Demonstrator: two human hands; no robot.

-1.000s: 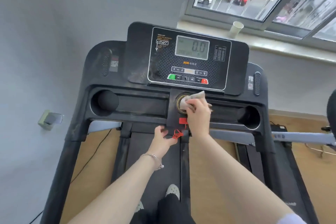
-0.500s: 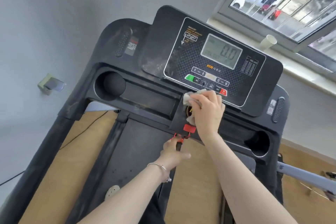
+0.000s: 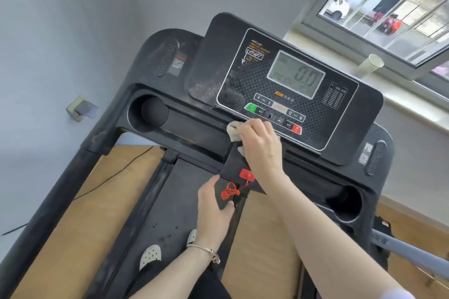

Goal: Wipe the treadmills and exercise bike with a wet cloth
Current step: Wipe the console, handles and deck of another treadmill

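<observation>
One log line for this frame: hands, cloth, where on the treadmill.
right hand presses cloth at console lower edge | left hand holds centre bracket by red safety cord

LCD display [image 3: 296, 74]: "0.0" — large digits;
Console panel [image 3: 286, 90]: orange "HSM" under the display;
Speed buttons [image 3: 295, 115]: "12", "16" — others too blurred
</observation>
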